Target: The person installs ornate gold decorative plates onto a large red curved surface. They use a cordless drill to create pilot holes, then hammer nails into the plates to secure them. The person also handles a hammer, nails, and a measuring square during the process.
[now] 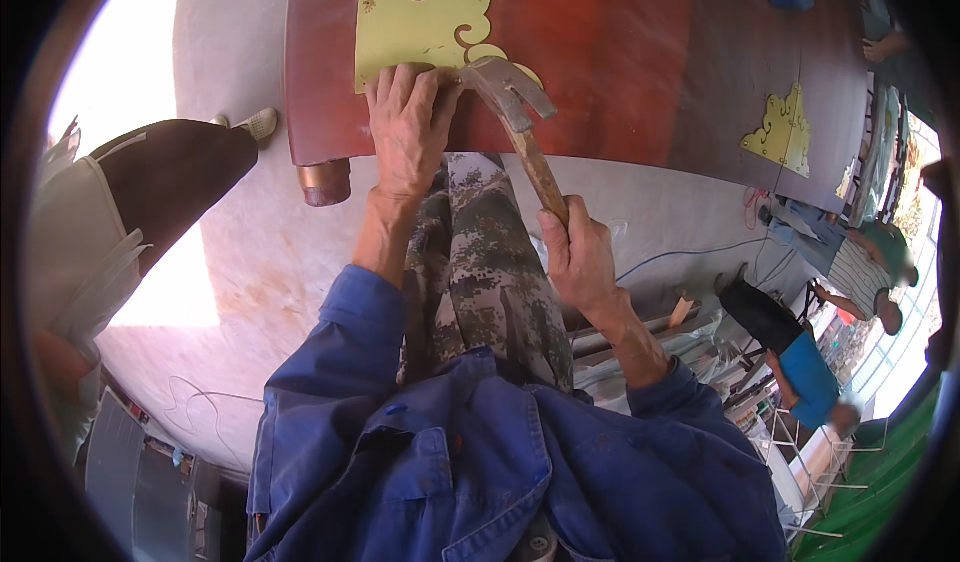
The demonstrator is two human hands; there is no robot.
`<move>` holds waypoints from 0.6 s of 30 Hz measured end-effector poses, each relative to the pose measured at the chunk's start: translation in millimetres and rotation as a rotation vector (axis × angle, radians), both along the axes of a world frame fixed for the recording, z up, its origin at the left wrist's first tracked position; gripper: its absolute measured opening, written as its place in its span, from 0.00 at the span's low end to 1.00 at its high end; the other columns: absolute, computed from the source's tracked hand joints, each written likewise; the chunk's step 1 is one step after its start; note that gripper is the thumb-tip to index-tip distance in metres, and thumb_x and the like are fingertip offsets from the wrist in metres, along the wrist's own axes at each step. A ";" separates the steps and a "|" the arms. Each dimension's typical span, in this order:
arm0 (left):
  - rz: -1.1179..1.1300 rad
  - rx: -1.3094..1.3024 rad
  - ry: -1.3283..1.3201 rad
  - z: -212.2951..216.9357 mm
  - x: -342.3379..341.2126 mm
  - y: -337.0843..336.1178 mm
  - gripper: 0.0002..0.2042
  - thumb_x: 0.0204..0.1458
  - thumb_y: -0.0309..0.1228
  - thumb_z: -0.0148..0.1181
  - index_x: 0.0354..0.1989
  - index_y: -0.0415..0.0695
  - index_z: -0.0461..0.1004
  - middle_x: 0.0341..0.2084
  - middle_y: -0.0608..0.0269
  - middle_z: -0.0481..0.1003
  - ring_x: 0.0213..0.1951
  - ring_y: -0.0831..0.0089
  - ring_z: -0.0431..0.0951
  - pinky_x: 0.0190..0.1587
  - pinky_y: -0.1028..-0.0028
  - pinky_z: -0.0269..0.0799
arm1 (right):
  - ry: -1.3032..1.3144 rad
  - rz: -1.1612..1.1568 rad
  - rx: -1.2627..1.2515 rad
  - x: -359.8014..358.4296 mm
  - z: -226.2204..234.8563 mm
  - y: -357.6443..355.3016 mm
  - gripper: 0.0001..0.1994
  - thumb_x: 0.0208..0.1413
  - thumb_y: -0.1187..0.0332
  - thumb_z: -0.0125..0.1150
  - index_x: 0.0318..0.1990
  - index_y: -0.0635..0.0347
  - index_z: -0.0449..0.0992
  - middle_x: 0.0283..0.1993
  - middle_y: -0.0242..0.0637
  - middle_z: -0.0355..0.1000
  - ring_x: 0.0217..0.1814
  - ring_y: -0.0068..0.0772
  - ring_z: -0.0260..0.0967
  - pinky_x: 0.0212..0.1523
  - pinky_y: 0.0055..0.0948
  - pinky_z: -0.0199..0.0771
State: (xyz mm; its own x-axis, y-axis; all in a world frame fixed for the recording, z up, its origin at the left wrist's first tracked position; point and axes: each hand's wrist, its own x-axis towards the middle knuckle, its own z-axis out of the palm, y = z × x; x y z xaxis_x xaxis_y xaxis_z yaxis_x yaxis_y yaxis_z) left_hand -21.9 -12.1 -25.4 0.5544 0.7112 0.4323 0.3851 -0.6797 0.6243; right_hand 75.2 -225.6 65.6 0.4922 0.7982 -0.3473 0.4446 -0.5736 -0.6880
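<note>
Head view: left hand (pixel 408 132) presses flat, fingers together, on the brass corner plate (pixel 415 17) at the red tabletop's (pixel 600 52) near edge; right hand (pixel 580 257) has fingers clamped on the hammer (pixel 520 122) handle.

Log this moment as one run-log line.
left hand: pressing brass corner plate | right hand: grips hammer | hammer head at plate edge | surface: red wooden panel

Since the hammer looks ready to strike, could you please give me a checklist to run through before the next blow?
1. Right hand grips the wooden-handled steel claw hammer: ok.
2. Left hand steadies the ornate brass corner plate on the dark red wooden panel: ok.
3. Left fingers away from the hammer head: not ok, right beside it.
4. Nail position under the head: cannot tell.
5. Plate flush with the panel edge: cannot tell.
</note>
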 end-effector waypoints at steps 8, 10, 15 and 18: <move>0.020 -0.044 -0.025 0.6 -1.7 2.0 0.08 0.50 0.28 0.68 0.38 0.46 0.77 0.35 0.63 0.73 0.42 0.60 0.73 0.47 0.61 0.65 | -0.045 0.075 -0.040 3.6 3.8 7.3 0.15 0.70 0.58 0.52 0.40 0.64 0.67 0.21 0.52 0.69 0.23 0.59 0.72 0.23 0.46 0.70; 0.008 -0.069 -0.016 -0.8 -5.7 0.3 0.09 0.50 0.27 0.67 0.39 0.45 0.77 0.35 0.63 0.73 0.42 0.59 0.73 0.47 0.60 0.66 | -0.093 0.087 -0.076 8.3 3.5 5.1 0.15 0.70 0.58 0.52 0.40 0.64 0.67 0.21 0.51 0.70 0.23 0.59 0.73 0.23 0.45 0.70; -0.027 -0.173 -0.026 18.9 -24.4 6.1 0.14 0.52 0.22 0.62 0.48 0.44 0.76 0.41 0.60 0.75 0.47 0.58 0.74 0.51 0.58 0.68 | -0.072 0.080 0.177 9.5 32.3 17.1 0.14 0.69 0.59 0.52 0.39 0.64 0.68 0.21 0.51 0.70 0.23 0.59 0.73 0.23 0.46 0.70; 0.077 -0.030 0.012 13.1 -49.1 16.3 0.17 0.52 0.19 0.59 0.52 0.43 0.75 0.48 0.59 0.76 0.53 0.57 0.75 0.56 0.58 0.68 | -0.127 0.172 0.230 7.8 19.8 4.6 0.14 0.69 0.60 0.51 0.40 0.64 0.68 0.21 0.51 0.69 0.23 0.58 0.72 0.24 0.44 0.69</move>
